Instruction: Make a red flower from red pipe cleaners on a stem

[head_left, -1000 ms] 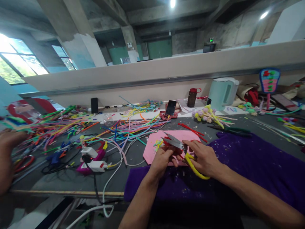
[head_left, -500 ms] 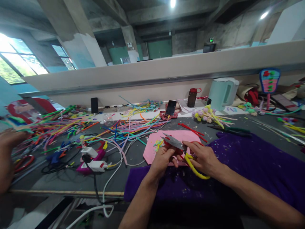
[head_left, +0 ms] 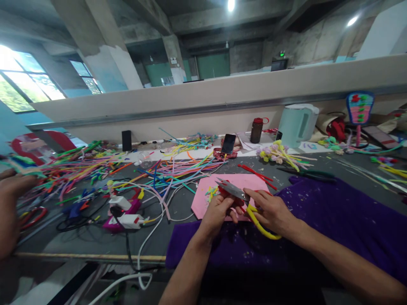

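Observation:
My right hand (head_left: 270, 209) grips yellow-handled scissors (head_left: 233, 190) whose grey blades point up and left over a pink hexagonal sheet (head_left: 222, 188). The yellow handle loop (head_left: 259, 222) hangs below my palm. My left hand (head_left: 218, 212) pinches a small red piece (head_left: 226, 194) right at the blades. Both hands rest above a purple felt cloth (head_left: 333, 220) that covers the near part of the grey table (head_left: 95, 241).
Heaps of coloured pipe cleaners (head_left: 79, 167) cover the left and middle. A pink glue gun (head_left: 122, 212) with white cables lies left of my hands. Another person's hand (head_left: 9, 199) is at the far left. A phone (head_left: 228, 143), a brown bottle (head_left: 256, 130) and a pale kettle (head_left: 297, 124) stand at the back.
The scissor blades, apart one second ago, have closed on the red piece. My hands stay in the same place.

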A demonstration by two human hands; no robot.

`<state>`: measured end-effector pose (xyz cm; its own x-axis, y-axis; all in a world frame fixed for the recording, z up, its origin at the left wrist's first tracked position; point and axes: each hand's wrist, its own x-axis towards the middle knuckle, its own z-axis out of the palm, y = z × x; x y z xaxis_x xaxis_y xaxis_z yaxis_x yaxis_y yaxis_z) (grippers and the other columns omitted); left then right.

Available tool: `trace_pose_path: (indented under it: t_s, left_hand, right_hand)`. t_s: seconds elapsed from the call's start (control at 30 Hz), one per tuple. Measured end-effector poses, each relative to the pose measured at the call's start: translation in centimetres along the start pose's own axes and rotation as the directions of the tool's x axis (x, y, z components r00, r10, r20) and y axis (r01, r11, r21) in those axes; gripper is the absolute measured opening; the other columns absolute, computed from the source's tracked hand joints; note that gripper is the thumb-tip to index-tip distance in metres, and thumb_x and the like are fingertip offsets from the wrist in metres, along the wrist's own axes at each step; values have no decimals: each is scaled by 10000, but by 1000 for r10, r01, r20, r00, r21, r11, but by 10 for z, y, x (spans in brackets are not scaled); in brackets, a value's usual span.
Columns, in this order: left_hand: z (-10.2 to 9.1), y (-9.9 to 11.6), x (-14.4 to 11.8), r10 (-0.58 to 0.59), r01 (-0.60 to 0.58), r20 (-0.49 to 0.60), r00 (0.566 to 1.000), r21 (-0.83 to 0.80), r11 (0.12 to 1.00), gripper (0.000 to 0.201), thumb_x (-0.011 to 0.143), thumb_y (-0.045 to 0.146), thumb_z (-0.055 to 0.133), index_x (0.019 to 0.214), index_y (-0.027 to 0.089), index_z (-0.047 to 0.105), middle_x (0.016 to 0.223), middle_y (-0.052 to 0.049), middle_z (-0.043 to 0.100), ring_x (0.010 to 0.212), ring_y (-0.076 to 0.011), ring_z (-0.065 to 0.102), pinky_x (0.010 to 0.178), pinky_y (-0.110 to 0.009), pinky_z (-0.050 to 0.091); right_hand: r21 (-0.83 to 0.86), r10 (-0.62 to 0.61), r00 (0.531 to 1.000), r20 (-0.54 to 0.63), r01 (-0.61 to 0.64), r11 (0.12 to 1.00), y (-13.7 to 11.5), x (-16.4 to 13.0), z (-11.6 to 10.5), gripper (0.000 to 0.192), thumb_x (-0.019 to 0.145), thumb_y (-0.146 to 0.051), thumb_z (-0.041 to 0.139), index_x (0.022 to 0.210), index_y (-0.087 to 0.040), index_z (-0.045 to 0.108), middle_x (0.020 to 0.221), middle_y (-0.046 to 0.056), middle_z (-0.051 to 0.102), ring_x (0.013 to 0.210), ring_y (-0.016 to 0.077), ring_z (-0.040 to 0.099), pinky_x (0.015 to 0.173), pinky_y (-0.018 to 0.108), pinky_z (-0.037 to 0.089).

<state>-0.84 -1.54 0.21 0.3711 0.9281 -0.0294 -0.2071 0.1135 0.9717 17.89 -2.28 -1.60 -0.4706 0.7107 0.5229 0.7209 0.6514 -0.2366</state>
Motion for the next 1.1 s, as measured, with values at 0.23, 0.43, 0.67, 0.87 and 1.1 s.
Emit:
trace_pose_path:
  t_s: [0.23,0.43,0.67,0.87,1.1]
  left_hand:
    - [-3,-2,2,40,-39,-23,999,39,998,343,747,413,541,810,90,636,731,-83,638,499,-109,537,388,-199,417]
    - [-5,-2,3,35,-33,-17,999,70,997,342,752,404,534,831,89,642,739,-89,645,523,-111,539,419,-194,421]
    - [-5,-1,3,42,-41,-38,998,46,998,327,748,395,543,844,97,638,703,-77,638,503,-109,535,404,-192,409]
    - [-7,-2,4,32,-31,-56,998,21,999,338,733,405,560,799,83,641,693,-84,643,468,-97,529,394,-191,397]
    - [-7,8,-1,-36,37,8,999,-158,987,370,741,334,570,1016,87,586,693,-53,621,415,-65,491,351,-168,357]
  right_hand:
    - [-19,-6,1000,-9,6,1000,3,-1,2,526,788,-240,514,1291,-178,371,905,84,580,680,157,554,590,259,454]
    - [-3,-29,999,-16,29,1000,4,0,1,524,781,-228,520,1285,-172,387,859,72,592,633,135,546,552,228,435]
    - [41,-39,999,0,39,998,5,1,-4,487,790,-245,523,1259,-156,428,794,63,605,579,121,535,526,220,418]
    - [180,36,999,5,-36,983,4,3,-6,473,776,-305,561,1223,-182,465,744,31,617,550,114,532,531,222,423]
    - [378,243,968,62,-249,892,5,10,-14,449,765,-368,554,1173,-201,472,739,0,610,579,125,548,534,226,446]
